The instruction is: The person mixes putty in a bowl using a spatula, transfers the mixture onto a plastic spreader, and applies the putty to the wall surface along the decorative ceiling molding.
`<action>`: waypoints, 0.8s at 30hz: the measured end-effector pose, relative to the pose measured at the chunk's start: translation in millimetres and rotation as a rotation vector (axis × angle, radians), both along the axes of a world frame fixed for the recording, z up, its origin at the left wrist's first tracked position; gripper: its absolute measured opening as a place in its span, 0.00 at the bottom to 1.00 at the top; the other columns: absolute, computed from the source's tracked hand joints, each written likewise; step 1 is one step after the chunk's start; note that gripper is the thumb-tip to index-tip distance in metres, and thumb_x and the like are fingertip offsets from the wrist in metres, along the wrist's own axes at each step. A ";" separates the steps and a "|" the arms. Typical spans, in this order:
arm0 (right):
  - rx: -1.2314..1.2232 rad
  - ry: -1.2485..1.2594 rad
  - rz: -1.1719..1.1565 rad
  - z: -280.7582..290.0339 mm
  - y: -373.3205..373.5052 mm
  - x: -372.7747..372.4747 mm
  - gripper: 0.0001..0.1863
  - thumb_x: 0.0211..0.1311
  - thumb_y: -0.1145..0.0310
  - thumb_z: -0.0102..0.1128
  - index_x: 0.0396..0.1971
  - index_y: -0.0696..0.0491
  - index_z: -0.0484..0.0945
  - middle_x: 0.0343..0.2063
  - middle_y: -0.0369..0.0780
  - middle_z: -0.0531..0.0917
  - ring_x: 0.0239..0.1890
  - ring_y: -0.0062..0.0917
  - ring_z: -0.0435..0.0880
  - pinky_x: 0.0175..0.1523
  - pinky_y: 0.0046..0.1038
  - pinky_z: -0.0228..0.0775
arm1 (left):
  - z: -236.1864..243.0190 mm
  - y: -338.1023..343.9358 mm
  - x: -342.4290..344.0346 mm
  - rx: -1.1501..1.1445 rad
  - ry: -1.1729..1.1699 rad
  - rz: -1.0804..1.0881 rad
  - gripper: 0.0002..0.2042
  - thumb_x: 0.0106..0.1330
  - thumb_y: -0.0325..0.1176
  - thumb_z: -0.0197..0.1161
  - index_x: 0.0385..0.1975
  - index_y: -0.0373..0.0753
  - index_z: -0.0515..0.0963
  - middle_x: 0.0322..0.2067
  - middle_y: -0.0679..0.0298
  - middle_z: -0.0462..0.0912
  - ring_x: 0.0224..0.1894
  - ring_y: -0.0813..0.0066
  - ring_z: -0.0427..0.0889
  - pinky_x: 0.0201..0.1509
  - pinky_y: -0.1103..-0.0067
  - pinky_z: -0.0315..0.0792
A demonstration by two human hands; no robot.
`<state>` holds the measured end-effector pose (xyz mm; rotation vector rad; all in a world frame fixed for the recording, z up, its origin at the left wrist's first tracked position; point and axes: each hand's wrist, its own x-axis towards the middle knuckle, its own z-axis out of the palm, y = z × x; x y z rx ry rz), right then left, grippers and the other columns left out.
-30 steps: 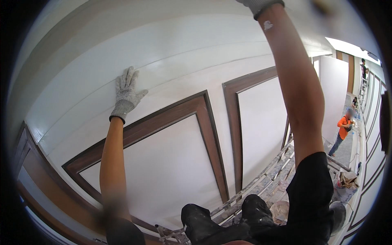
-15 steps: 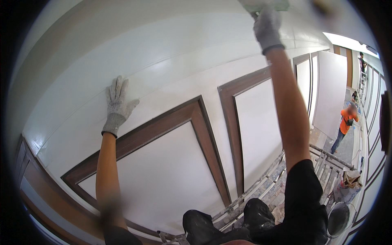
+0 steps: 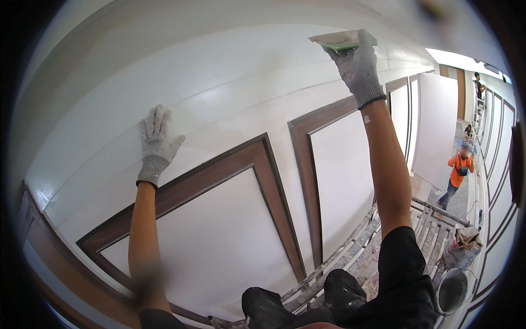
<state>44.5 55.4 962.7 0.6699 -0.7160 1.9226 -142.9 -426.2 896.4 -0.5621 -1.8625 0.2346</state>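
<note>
My left hand (image 3: 157, 143), in a grey knit glove, lies flat with fingers spread on the pale wall (image 3: 219, 71), just above a brown panel moulding (image 3: 213, 178). Higher up and to the right, my right hand (image 3: 359, 68), gloved alike, is closed round a plastering trowel (image 3: 334, 39) with a wide pale blade and a green part beneath. The blade is up at the wall; whether its whole face touches cannot be told. My fingers partly cover its grip.
My knees are over a slatted, paint-spattered scaffold platform (image 3: 422, 222). On it at the right stand a bucket (image 3: 452, 291) and an opened bag (image 3: 463, 247). Below, a person in an orange top (image 3: 459, 170) stands on the floor; another is on a ladder (image 3: 478, 112) farther off.
My right hand has come down a little with the trowel, now wholly in view. My left hand stays spread on the wall. The person in orange has turned and lowered their arms somewhat.
</note>
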 end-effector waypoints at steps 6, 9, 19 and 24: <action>0.045 -0.069 -0.823 48.4 48.2 0.2 0.37 0.79 0.46 0.48 0.71 0.62 0.59 0.64 0.55 0.70 0.69 0.43 0.70 0.71 0.46 0.68 | -2.7 7.5 3.3 0.039 0.027 -0.052 0.43 0.66 0.49 0.70 0.77 0.44 0.56 0.80 0.56 0.47 0.82 0.53 0.45 0.82 0.50 0.41; -0.034 0.017 -1.399 82.7 34.8 4.0 0.35 0.78 0.51 0.52 0.71 0.62 0.61 0.65 0.58 0.71 0.68 0.48 0.73 0.72 0.41 0.67 | -1.5 9.3 5.4 0.037 0.035 -0.047 0.42 0.67 0.48 0.69 0.78 0.44 0.55 0.80 0.56 0.46 0.82 0.51 0.44 0.82 0.50 0.41; 0.092 0.071 -1.757 135.7 16.4 -18.2 0.38 0.80 0.60 0.49 0.79 0.58 0.43 0.77 0.55 0.50 0.79 0.51 0.52 0.82 0.41 0.48 | -4.0 -0.5 -5.4 0.014 0.009 -0.046 0.44 0.68 0.50 0.68 0.79 0.46 0.51 0.81 0.59 0.43 0.83 0.57 0.39 0.83 0.48 0.37; 0.090 0.103 -1.744 129.0 65.4 -33.6 0.38 0.79 0.62 0.49 0.80 0.57 0.43 0.78 0.54 0.49 0.80 0.49 0.50 0.83 0.40 0.46 | -2.5 5.8 -4.9 0.006 -0.027 -0.039 0.44 0.68 0.50 0.67 0.80 0.46 0.50 0.81 0.58 0.43 0.83 0.57 0.38 0.83 0.49 0.35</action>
